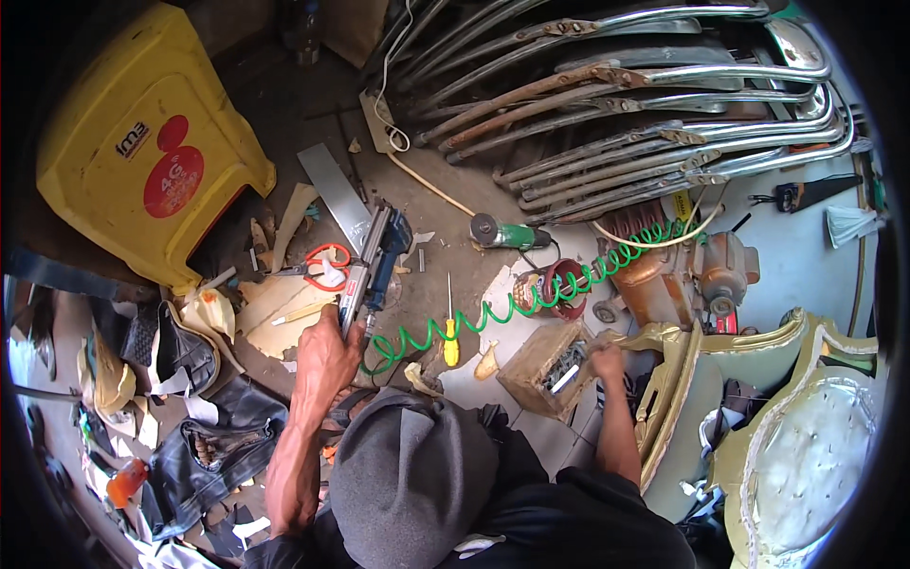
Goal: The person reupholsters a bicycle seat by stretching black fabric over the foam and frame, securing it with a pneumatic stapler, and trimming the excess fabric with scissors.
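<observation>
My left hand (327, 353) is closed around the lower end of a blue and silver air staple gun (365, 270), which points away from me over the floor. A coiled green air hose (517, 302) runs to the right from beside it. My right hand (607, 360) is closed at the right rim of a wooden box (531, 370), its fingers partly hidden there. Metal pieces lie in the box. Just left of the gun are red-handled scissors (327, 267); a yellow screwdriver (451, 343) lies between my hands. The grey cap (403, 479) covers the near middle.
A yellow plastic chair (156, 152) stands far left. Chrome chair frames (654, 85) are stacked at the back right. A green angle grinder (507, 233) and a rusty compressor (664, 275) sit below them. Gold-framed upholstered furniture (758, 379) fills the right; black material (209, 455) lies left.
</observation>
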`<control>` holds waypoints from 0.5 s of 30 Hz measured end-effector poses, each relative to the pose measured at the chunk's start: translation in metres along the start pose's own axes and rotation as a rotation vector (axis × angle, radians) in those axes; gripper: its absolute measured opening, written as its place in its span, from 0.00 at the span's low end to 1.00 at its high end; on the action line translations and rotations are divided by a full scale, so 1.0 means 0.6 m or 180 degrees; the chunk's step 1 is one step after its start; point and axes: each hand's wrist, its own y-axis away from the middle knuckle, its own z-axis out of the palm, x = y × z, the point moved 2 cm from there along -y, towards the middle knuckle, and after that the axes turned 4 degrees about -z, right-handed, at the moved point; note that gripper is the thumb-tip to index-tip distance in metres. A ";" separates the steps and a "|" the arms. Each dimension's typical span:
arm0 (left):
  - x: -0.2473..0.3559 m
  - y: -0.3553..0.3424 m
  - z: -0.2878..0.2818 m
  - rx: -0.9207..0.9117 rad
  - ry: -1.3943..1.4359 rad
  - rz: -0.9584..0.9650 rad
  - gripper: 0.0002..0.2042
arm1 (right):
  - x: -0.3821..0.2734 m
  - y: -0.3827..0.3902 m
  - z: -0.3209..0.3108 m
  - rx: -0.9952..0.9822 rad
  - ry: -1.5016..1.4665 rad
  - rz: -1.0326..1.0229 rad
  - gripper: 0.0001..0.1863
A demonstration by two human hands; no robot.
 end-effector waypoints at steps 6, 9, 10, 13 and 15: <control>0.016 0.030 0.014 -0.0263 -0.0050 0.0338 0.18 | -0.034 0.079 0.057 0.0712 0.0334 0.0277 0.18; 0.012 0.047 0.020 -0.0452 -0.0154 0.0365 0.19 | -0.051 0.083 0.048 0.0858 0.0248 0.0071 0.18; 0.012 0.053 0.026 -0.0588 -0.0221 0.0362 0.18 | -0.049 0.079 0.047 0.0877 0.0258 0.0058 0.18; 0.015 0.061 0.040 -0.0753 -0.0347 0.0403 0.18 | -0.048 0.069 0.048 0.0965 -0.0221 0.0261 0.19; 0.012 0.064 0.050 -0.0894 -0.0582 0.0614 0.18 | -0.061 0.070 0.050 0.1062 -0.0533 0.0389 0.18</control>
